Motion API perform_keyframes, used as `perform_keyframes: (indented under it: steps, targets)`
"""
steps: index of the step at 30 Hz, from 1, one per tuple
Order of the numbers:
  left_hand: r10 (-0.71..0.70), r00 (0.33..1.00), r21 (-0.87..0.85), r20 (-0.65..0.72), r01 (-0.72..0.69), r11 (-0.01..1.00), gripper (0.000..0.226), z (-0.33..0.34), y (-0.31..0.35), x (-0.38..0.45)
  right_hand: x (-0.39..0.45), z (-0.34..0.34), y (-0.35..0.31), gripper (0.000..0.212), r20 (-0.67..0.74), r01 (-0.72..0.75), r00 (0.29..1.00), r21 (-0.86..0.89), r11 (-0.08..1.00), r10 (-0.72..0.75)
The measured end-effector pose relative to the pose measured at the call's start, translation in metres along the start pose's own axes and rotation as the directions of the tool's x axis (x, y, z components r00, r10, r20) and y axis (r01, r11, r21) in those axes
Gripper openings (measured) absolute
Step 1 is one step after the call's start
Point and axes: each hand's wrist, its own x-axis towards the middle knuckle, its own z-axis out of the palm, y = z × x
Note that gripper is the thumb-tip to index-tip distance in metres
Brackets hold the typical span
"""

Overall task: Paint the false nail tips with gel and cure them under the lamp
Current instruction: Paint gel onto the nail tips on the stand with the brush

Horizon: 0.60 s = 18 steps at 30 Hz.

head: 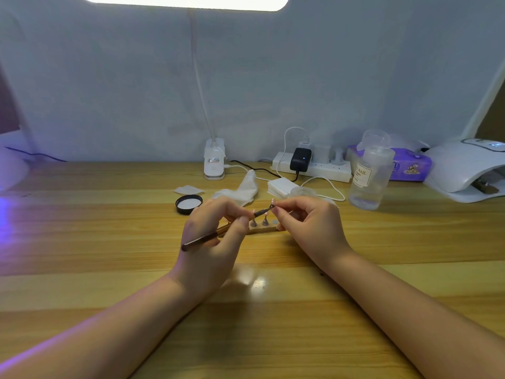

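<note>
My left hand (216,236) grips a thin brown gel brush (203,237), its dark tip reaching up and right to a small pink false nail tip (272,202). My right hand (308,222) pinches that nail tip's holder between thumb and forefinger. Between my hands a small wooden stand (263,229) lies on the table (109,242) with two more nail tips on metal pegs (264,221). The white curing lamp (464,168) sits at the far right. A small clear gel jar (303,192) stands just behind my right hand, and its black lid (189,203) lies to the left.
A clear pump bottle (371,176) stands right of centre, with a purple tissue pack (410,166) behind it. A white power strip (311,168) with cables, a clip lamp base (214,162), crumpled wipes (240,191) and cotton pads (281,186) line the back.
</note>
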Motion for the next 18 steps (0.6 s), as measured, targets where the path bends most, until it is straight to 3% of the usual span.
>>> perform_keyframes:
  steps: [12, 18]
  targets:
    - [-0.051, 0.998, -0.023, 0.022, 0.052, 0.998, 0.015, 0.0011, -0.0018, 0.0002, 0.0006, 0.0003, 0.0024, 0.008, -0.013, -0.003, 1.000, 0.021, 1.000, 0.003]
    - [-0.012, 1.000, -0.042, -0.005, 0.011, 0.999, 0.009, 0.0019, 0.0004, -0.0002, 0.0008, -0.0004, 0.0012, 0.009, -0.015, 0.001, 1.000, 0.007, 1.000, -0.001]
